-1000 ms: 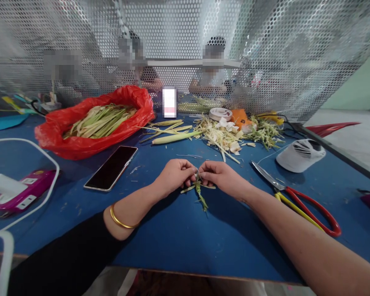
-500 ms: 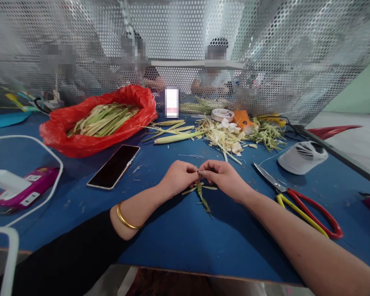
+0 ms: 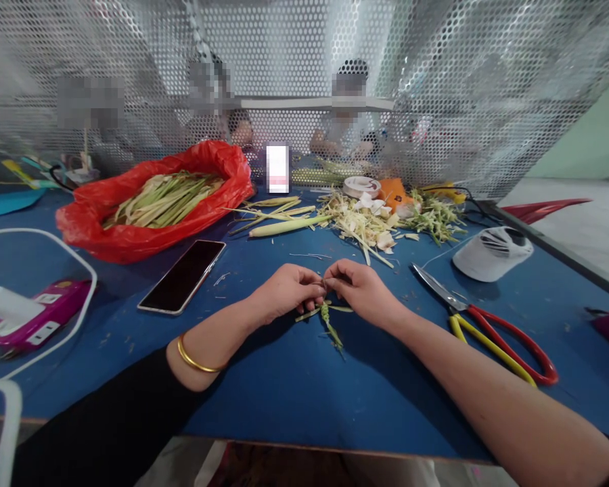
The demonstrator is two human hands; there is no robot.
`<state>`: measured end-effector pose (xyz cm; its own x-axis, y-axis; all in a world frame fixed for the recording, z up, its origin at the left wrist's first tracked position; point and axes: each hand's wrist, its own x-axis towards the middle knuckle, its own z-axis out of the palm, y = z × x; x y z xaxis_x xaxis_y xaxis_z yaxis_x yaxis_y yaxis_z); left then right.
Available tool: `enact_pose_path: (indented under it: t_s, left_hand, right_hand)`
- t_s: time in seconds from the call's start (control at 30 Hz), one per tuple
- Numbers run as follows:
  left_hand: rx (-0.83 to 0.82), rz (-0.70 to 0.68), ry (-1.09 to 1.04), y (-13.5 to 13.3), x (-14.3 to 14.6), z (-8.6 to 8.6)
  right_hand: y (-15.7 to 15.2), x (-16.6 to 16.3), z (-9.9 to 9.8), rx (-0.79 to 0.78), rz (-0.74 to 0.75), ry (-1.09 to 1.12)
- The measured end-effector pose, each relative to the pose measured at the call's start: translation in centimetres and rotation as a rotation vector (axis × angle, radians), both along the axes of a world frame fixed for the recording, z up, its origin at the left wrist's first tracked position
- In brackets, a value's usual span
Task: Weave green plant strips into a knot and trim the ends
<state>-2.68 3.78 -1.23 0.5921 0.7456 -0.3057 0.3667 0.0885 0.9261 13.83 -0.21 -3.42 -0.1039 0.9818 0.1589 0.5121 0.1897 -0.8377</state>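
A small braided piece of green plant leaf (image 3: 327, 322) hangs below my fingertips above the blue table, with narrow strips sticking out to either side and a thin tail pointing down. My left hand (image 3: 290, 289) is closed in a pinch at its top end. Close against it, my right hand (image 3: 359, 287) also pinches there with thumb and forefinger. The fingers hide what exactly lies between the tips. To the right lie scissors (image 3: 461, 308) with one red and one yellow handle, slightly apart.
A red plastic bag (image 3: 170, 243) of leaf strips stands back left, near a dark phone (image 3: 183, 276). Leaf scraps (image 3: 365, 226), a tape roll (image 3: 361, 187) and a white-wrapped spool (image 3: 492, 253) lie right. A purple power strip (image 3: 63, 304) sits left. A perforated metal screen (image 3: 294, 61) stands behind.
The view has shifted slightly, so most things sit a little further left. Both hands stay together at the braided piece, with the left fingers slightly rearranged.
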Motion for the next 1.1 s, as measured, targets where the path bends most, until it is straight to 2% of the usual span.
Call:
enact_pose_path:
  t_s: [0.13, 0.47, 0.6, 0.7, 0.83, 0.97, 1.1]
  left_hand:
    - [-0.013, 0.066, 0.008, -0.13, 0.2, 0.09]
    - [-0.068, -0.038, -0.018, 0.23, -0.19, 0.02]
    - [-0.046, -0.003, -0.005, -0.02, 0.06, -0.01]
    - [-0.015, 0.045, 0.023, -0.33, 0.39, 0.01]
    - [-0.03, 0.057, 0.016, -0.45, 0.42, 0.0]
    - [-0.024, 0.047, -0.021, -0.31, 0.23, -0.12]
    - [-0.031, 0.053, -0.029, -0.29, 0.25, -0.2]
  right_hand:
    - [-0.08, -0.03, -0.02, 0.04, 0.02, -0.053]
    - [0.0, 0.04, -0.28, 0.079, -0.013, -0.068]
    - [0.06, -0.1, -0.37, 0.084, -0.023, -0.055]
    - [0.15, -0.12, -0.18, 0.038, -0.05, 0.022]
    - [0.21, 0.16, 0.29, -0.033, -0.156, 0.112]
    - [0.04, 0.34, 0.36, -0.085, -0.015, 0.035]
    - [-0.05, 0.21, 0.12, -0.07, -0.022, 0.071]
